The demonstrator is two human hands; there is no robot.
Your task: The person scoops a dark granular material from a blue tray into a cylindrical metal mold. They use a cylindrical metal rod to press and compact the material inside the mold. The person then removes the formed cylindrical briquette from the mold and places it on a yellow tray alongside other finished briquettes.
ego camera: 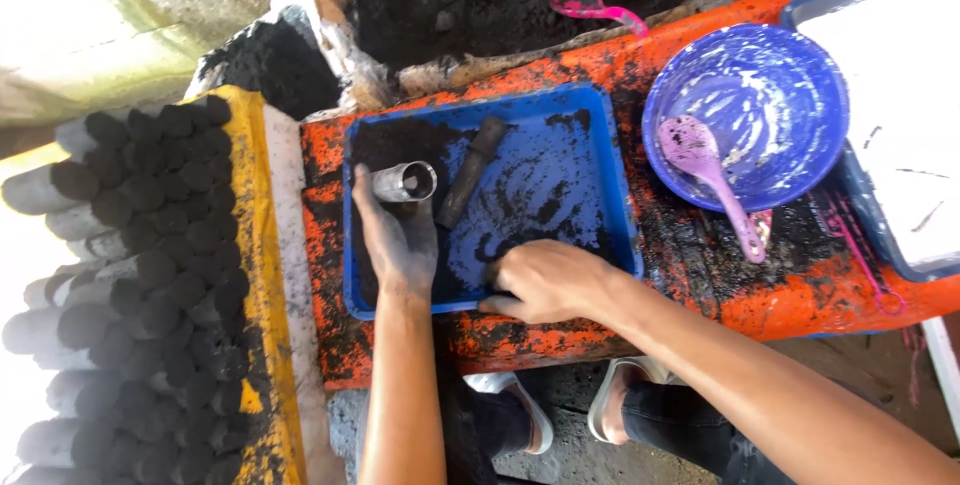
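The left hand [398, 235] holds a short metal tube [404, 182] tilted over the shallow blue plastic tray [620, 195], so black powder could spill out while the right hand [548, 280], fingers curled, scrapes powder nearby.

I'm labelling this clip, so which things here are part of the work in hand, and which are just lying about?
In use: left hand holding the metal tube; right hand in the black powder; blue tray; dark rod.

Lying about: blue bowl, purple spoon, pink scoop, stacked cylinders.

Right hand [545, 280] fingertips buried in black powder; white tray [900, 115] cut off at right edge.
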